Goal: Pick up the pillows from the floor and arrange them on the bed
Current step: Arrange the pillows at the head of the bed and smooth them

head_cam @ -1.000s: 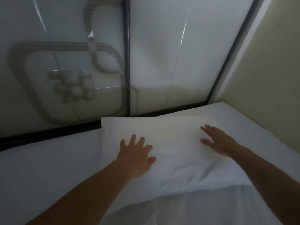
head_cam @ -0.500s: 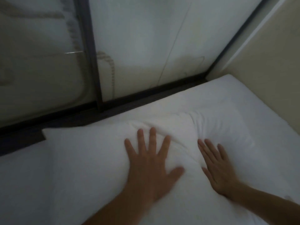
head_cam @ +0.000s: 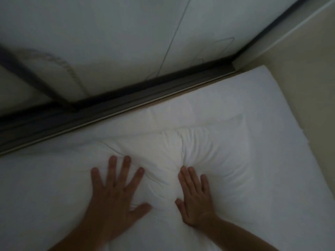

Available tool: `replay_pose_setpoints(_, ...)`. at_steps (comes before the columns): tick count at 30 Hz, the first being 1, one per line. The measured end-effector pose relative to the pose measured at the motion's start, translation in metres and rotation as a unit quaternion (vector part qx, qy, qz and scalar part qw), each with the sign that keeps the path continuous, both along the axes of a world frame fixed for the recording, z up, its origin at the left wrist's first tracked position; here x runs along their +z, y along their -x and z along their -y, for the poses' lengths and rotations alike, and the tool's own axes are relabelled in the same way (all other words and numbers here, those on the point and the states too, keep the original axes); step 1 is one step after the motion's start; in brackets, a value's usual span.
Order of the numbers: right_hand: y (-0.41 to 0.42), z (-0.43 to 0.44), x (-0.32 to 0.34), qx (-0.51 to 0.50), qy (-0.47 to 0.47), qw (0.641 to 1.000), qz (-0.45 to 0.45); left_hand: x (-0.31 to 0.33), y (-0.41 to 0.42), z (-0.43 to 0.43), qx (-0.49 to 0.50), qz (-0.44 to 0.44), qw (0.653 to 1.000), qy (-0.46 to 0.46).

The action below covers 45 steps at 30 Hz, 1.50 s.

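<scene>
A white pillow (head_cam: 208,153) lies flat on the white bed (head_cam: 282,109), close to the head end. My left hand (head_cam: 116,192) presses flat on the pillow's left half with fingers spread. My right hand (head_cam: 195,194) lies flat on the pillow to the right of centre, fingers together and pointing away from me. The fabric between and beyond the two hands is creased and dented. Neither hand grips anything. The light is dim.
A dark frame rail (head_cam: 126,104) runs along the head of the bed, under pale glossy panels (head_cam: 126,33). A beige wall (head_cam: 308,69) borders the bed on the right. White bedding (head_cam: 36,187) fills the left side.
The view has dropped closer to the pillow. Both hands went from hovering over it to pressing flat on it, and deeper creases have formed around the fingers.
</scene>
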State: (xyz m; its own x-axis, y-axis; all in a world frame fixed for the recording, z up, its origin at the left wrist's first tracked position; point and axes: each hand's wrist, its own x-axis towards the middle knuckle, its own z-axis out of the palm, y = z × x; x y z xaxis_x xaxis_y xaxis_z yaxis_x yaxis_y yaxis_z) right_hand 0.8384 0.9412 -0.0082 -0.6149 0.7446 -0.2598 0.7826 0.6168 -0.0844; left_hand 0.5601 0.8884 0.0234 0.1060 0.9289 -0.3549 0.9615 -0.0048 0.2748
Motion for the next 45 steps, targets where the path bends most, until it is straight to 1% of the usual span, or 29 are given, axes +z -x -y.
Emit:
replay_pose_setpoints(5, -0.003, -0.003, -0.010, 0.022, -0.001, 0.995, -0.093, 0.006, 0.001, 0.004, 0.014, 0.003, 1.000, -0.017)
replay_pose_setpoints(8, -0.001, -0.003, -0.007, 0.022, -0.040, 0.991, -0.126, 0.023, -0.003, 0.014, 0.054, -0.046, 0.997, -0.026)
replay_pose_setpoints(10, 0.000, 0.001, 0.004, 0.019, -0.070, 0.985, -0.157, 0.030, -0.009, 0.032, 0.098, -0.070, 0.991, -0.055)
replay_pose_setpoints(11, -0.001, 0.002, 0.010, 0.019, -0.083, 0.983, -0.165, 0.034, -0.015, 0.043, 0.119, -0.079, 0.988, -0.054)
replay_pose_setpoints(13, -0.005, 0.008, 0.017, 0.007, -0.116, 0.978, -0.173, 0.049, -0.025, 0.064, 0.136, -0.088, 0.986, -0.024)
replay_pose_setpoints(15, -0.008, 0.009, 0.022, -0.007, -0.152, 0.970, -0.187, 0.058, -0.030, 0.080, 0.152, -0.070, 0.986, 0.008)
replay_pose_setpoints(17, -0.008, 0.006, 0.026, -0.018, -0.181, 0.965, -0.187, 0.065, -0.037, 0.094, 0.149, -0.077, 0.985, 0.028)
replay_pose_setpoints(19, -0.004, 0.005, 0.031, -0.024, -0.192, 0.966, -0.170, 0.066, -0.044, 0.105, 0.156, -0.094, 0.983, 0.026)
replay_pose_setpoints(21, 0.000, 0.004, 0.043, -0.024, -0.178, 0.973, -0.142, 0.065, -0.052, 0.111, 0.193, -0.106, 0.975, 0.026)
replay_pose_setpoints(23, 0.006, 0.002, 0.060, -0.048, -0.150, 0.980, -0.124, 0.069, -0.061, 0.116, 0.209, -0.104, 0.972, -0.002)
replay_pose_setpoints(24, 0.006, 0.003, 0.064, -0.060, -0.142, 0.981, -0.116, 0.074, -0.067, 0.120, 0.217, -0.093, 0.971, -0.035)
replay_pose_setpoints(25, 0.005, 0.006, 0.068, -0.064, -0.144, 0.981, -0.117, 0.075, -0.070, 0.124, 0.219, -0.085, 0.966, -0.109)
replay_pose_setpoints(26, 0.003, 0.009, 0.072, -0.065, -0.148, 0.979, -0.124, 0.073, -0.072, 0.129, 0.200, -0.092, 0.960, -0.173)
replay_pose_setpoints(27, -0.001, 0.012, 0.076, -0.066, -0.152, 0.978, -0.129, 0.072, -0.075, 0.137, 0.183, -0.112, 0.954, -0.210)
replay_pose_setpoints(29, -0.009, 0.014, 0.088, -0.060, -0.165, 0.975, -0.138, 0.068, -0.082, 0.152, 0.156, -0.113, 0.949, -0.251)
replay_pose_setpoints(32, -0.022, 0.008, 0.118, -0.054, -0.189, 0.968, -0.158, 0.089, -0.085, 0.147, 0.161, -0.110, 0.919, -0.343)
replay_pose_setpoints(34, -0.031, -0.003, 0.140, -0.057, -0.198, 0.963, -0.173, 0.110, -0.091, 0.136, 0.181, -0.109, 0.901, -0.379)
replay_pose_setpoints(36, -0.042, -0.018, 0.161, -0.058, -0.204, 0.960, -0.183, 0.129, -0.101, 0.121, 0.206, -0.092, 0.895, -0.384)
replay_pose_setpoints(37, -0.049, -0.027, 0.170, -0.053, -0.212, 0.958, -0.185, 0.136, -0.108, 0.115, 0.211, -0.088, 0.899, -0.374)
replay_pose_setpoints(41, -0.090, -0.067, 0.204, -0.045, -0.252, 0.950, -0.179, 0.164, -0.145, 0.086, 0.181, -0.071, 0.900, -0.390)
replay_pose_setpoints(43, -0.112, -0.092, 0.216, -0.052, -0.281, 0.940, -0.189, 0.177, -0.167, 0.071, 0.161, -0.069, 0.914, -0.366)
replay_pose_setpoints(45, -0.137, -0.113, 0.220, -0.063, -0.317, 0.928, -0.189, 0.187, -0.189, 0.049, 0.152, -0.086, 0.924, -0.341)
